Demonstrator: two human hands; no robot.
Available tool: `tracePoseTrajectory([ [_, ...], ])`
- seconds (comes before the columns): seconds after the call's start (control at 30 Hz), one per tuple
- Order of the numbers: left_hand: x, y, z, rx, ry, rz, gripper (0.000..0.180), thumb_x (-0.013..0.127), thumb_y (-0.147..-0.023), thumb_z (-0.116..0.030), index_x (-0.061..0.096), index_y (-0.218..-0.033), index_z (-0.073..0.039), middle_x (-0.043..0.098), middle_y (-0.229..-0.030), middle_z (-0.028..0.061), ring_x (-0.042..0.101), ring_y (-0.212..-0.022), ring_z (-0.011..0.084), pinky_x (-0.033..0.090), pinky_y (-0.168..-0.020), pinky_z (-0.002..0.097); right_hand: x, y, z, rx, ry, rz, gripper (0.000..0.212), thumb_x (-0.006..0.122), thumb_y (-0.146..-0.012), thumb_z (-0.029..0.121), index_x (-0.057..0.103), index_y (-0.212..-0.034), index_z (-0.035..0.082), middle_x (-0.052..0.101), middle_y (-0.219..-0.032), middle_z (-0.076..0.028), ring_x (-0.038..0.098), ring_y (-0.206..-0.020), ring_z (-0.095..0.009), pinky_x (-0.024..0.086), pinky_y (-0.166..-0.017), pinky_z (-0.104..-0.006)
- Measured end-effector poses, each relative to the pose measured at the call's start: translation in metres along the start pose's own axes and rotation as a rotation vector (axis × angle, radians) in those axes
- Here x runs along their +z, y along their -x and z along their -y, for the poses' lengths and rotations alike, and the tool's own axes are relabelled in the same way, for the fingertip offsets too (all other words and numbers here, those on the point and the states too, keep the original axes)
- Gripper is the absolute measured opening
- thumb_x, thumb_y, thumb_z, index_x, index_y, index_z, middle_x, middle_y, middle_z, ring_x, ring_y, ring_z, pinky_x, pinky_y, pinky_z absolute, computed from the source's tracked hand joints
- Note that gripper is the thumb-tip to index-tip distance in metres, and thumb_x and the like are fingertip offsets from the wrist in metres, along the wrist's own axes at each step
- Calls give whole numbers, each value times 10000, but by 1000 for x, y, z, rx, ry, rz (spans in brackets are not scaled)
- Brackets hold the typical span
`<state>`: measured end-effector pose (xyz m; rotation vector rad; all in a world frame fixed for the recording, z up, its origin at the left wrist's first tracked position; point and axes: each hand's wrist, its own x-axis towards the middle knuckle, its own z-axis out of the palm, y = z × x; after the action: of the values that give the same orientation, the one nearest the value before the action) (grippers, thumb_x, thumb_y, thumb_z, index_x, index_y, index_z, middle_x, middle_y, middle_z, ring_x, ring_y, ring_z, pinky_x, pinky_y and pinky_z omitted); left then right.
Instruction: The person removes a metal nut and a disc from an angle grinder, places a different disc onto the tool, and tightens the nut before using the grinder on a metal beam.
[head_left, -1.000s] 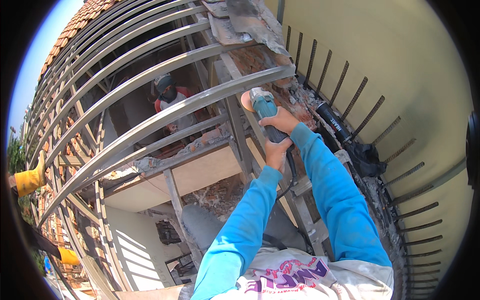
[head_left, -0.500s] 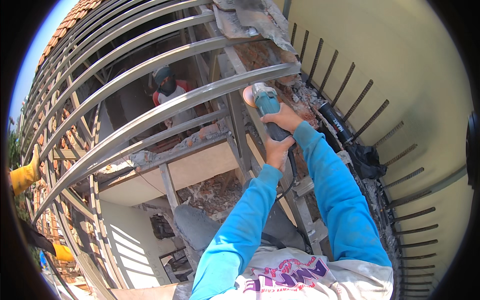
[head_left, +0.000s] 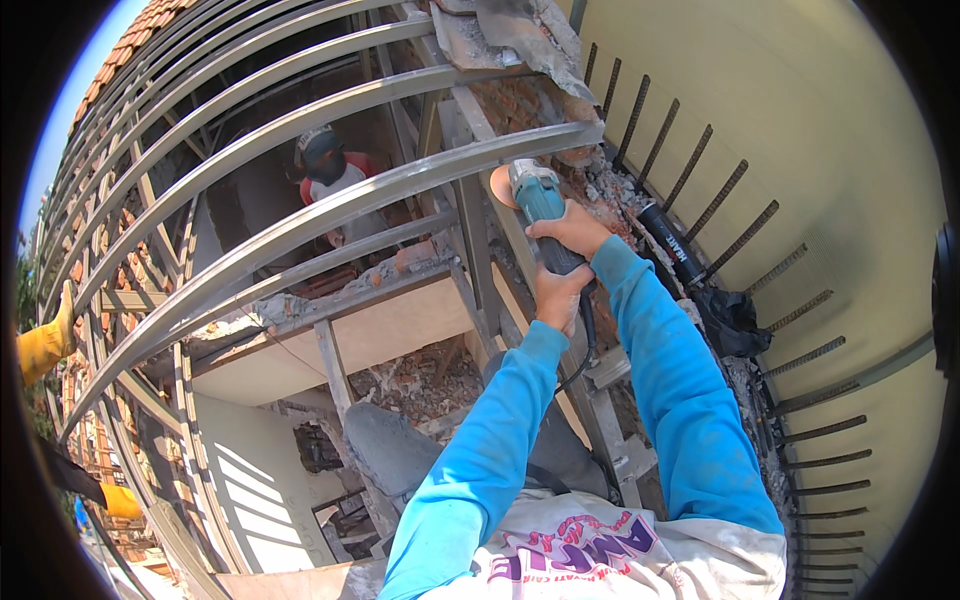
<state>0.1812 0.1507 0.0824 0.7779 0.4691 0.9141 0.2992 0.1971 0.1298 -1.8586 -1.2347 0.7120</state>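
Observation:
Both my hands grip a teal angle grinder [head_left: 541, 196] with an orange-brown disc [head_left: 503, 187]. My right hand [head_left: 572, 229] is wrapped round its body just behind the head. Farther back, my left hand [head_left: 557, 297] closes round the dark rear handle, where a black cord [head_left: 588, 345] hangs down. The disc stands close under the end of a grey metal roof batten [head_left: 440, 172] and beside a sloping metal rafter [head_left: 515, 240]. Whether the disc touches the metal, I cannot tell.
Below, beyond the battens, stands a person in a cap [head_left: 335, 170]. Another person's yellow-gloved hand [head_left: 50, 335] holds the frame at left. Rusty rebars [head_left: 720, 205] stick out along the cream wall [head_left: 850, 150]. A black cylinder [head_left: 672, 243] and black plastic bag [head_left: 733, 320] lie on the broken ledge.
The grinder has shifted slightly, its disc now a little farther from the batten's lower edge or turned more into view. The person below has lowered their head.

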Motion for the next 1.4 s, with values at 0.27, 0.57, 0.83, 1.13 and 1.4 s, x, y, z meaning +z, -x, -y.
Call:
tracePoseTrajectory([
  [0.27, 5, 2, 1, 40, 37, -36, 480, 711, -762, -73, 496, -1183, 17, 644, -955, 78, 660, -752, 183, 536, -571, 321, -3, 1, 6, 0, -9, 45, 502, 800, -668, 303, 625, -977, -51, 627, -845, -95, 587, -710, -176, 473, -648, -318],
  [0.57, 7, 0, -1, 44, 39, -39, 420, 705, -770, -73, 524, -1138, 13, 652, -912, 77, 656, -684, 179, 518, -543, 309, -5, 9, 24, -22, -42, 20, 547, 812, -618, 348, 649, -877, -106, 660, -819, -165, 642, -723, -233, 501, -666, -347],
  [0.83, 8, -2, -1, 9, 49, -46, 401, 721, -763, -83, 534, -1108, -2, 647, -872, 65, 645, -656, 170, 504, -512, 306, -8, 12, 29, -16, -18, 29, 540, 804, -625, 350, 650, -876, -102, 659, -815, -156, 631, -696, -220, 495, -640, -342],
  [1.13, 9, 3, -6, 64, 76, -65, 417, 725, -769, -84, 530, -1125, 9, 643, -920, 76, 655, -716, 175, 533, -569, 311, -1, 10, 31, -11, -4, 68, 572, 803, -639, 331, 633, -955, -113, 657, -862, -162, 629, -757, -215, 495, -690, -344],
  [1.4, 12, 15, -15, -51, -8, -63, 430, 724, -756, -89, 525, -1126, 1, 640, -907, 65, 646, -701, 170, 522, -560, 314, -9, 40, 64, 41, 3, 30, 680, 826, -617, 324, 574, -1045, -141, 644, -954, -195, 637, -856, -244, 500, -745, -337],
])
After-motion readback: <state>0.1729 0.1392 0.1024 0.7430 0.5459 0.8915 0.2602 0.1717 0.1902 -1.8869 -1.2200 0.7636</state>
